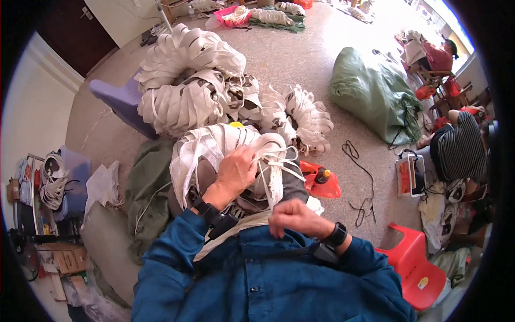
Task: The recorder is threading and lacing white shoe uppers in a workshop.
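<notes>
A bundle of white shoe uppers (201, 145) lies across my lap, nested one against another. My left hand (235, 174) is closed on a white shoe upper (273, 182) at the bundle's right end, its fingers by the eyelets. Loose white shoelaces (279, 157) loop out of that upper to the right. Nearer my body, my right hand (300, 219) is curled shut, with a taut lace running down from the upper to its fingertips. What lies inside its fist is hidden.
More bundled uppers (179, 104) are heaped ahead, beside a purple chair (120, 99). A green sack (370, 94) and a red plastic stool (413, 268) stand to the right. A red bag (327, 185) with a bottle lies close by. Other people sit at the far right.
</notes>
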{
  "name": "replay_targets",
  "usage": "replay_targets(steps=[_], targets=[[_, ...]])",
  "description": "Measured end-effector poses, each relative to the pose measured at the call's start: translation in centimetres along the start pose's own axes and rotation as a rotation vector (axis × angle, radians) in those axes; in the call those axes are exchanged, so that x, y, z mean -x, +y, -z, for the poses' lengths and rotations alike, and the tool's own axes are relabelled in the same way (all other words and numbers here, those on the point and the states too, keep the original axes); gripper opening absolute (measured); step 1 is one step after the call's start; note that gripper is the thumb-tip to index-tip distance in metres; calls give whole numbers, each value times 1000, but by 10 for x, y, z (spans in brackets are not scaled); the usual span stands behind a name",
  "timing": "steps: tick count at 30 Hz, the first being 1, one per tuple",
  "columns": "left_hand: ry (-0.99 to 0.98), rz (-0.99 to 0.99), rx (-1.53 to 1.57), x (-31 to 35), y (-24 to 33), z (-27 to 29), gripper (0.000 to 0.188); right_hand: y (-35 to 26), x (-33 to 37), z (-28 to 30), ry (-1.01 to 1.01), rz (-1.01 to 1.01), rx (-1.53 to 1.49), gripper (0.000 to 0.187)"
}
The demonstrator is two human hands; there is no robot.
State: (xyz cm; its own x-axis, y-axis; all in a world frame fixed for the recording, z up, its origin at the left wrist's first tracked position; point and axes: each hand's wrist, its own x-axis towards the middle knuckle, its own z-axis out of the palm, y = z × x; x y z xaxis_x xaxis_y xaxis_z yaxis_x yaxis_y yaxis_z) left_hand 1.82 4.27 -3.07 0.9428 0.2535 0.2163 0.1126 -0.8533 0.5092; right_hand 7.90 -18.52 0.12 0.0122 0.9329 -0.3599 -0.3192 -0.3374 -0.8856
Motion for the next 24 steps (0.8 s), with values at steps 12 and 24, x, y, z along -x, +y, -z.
replay_targets(steps=[12,24], targets=[[11,-162,-397,21,21,-17,21,-34,36,28,555,439,-10,21],[171,-274,-352,17,34,-9,9,-17,24,43,681,419,-138,13]])
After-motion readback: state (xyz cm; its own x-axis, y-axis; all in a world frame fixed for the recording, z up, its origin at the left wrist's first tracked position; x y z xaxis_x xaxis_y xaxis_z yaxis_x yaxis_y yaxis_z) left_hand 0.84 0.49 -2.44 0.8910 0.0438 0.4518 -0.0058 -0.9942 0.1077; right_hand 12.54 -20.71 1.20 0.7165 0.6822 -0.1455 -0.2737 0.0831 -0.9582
